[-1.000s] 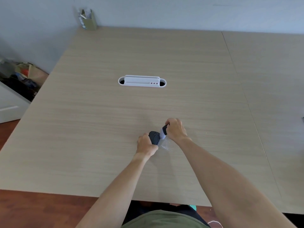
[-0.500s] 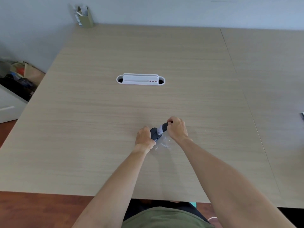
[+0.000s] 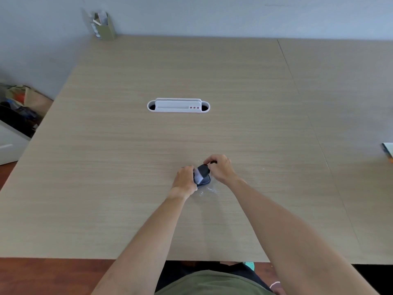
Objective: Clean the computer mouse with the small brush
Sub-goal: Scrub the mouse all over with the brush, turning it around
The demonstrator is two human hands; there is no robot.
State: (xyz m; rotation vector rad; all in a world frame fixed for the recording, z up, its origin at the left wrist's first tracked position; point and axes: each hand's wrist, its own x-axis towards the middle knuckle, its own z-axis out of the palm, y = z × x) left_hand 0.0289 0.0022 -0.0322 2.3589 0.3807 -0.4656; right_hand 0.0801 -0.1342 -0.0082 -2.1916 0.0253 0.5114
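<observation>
A dark computer mouse [image 3: 205, 181] lies on the wooden table [image 3: 127, 167] near its front middle. My left hand [image 3: 184, 179] grips the mouse's left side and hides part of it. A small brush [image 3: 202, 172] with a dark handle and pale bristles rests across the top of the mouse, bristles pointing toward my left hand. My right hand [image 3: 220, 168] is closed on the brush handle at the mouse's far right. Pale specks [image 3: 207, 191] lie on the table just in front of the mouse.
A white cable-port insert [image 3: 178, 105] is set into the table's middle. A tan holder with papers [image 3: 104, 25] stands at the far left corner by the wall. A seam [image 3: 306, 116] divides off the right tabletop, where something pokes in at the right edge [image 3: 388, 151].
My right hand has swept the brush leftward across the top of the mouse, so the bristles now sit over it near my left hand. The left hand keeps its grip.
</observation>
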